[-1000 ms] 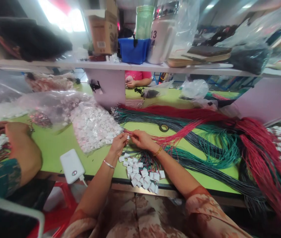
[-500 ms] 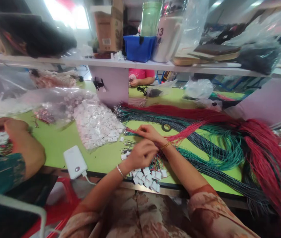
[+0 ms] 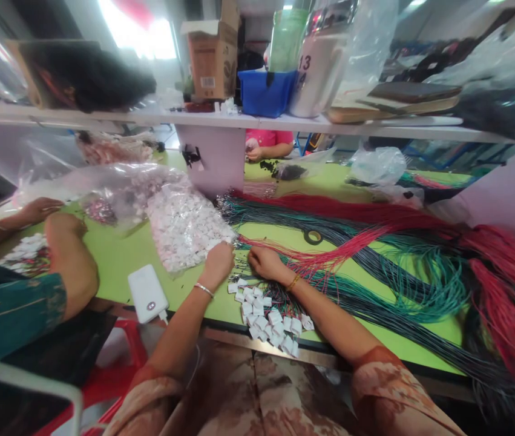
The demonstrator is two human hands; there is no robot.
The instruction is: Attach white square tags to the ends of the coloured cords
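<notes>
My left hand (image 3: 219, 264) is closed at the right edge of a clear plastic bag (image 3: 189, 227) full of small white connector housings. Its fingertips are pinched; whatever they hold is too small to make out. My right hand (image 3: 265, 263) rests with curled fingers over the metal-tipped ends of thin wires, and I cannot see what is in its grip. Red wires (image 3: 343, 248) and green wires (image 3: 375, 293) run off to the right. Below my hands, near the table edge, lies a pile of white connectors (image 3: 266, 321) with wires attached.
A white power bank (image 3: 147, 293) with a cable lies left of my forearm. A tape roll (image 3: 313, 237) sits among the wire bundles. At left, a co-worker's arm (image 3: 73, 257) reaches around more connectors. A shelf (image 3: 184, 118) bearing a blue bin (image 3: 267, 92) crosses above the table.
My left hand has moved up and left, away from my right wrist, to the bag's edge. My right hand has come slightly nearer. The view has shifted left, and a co-worker's hand now shows.
</notes>
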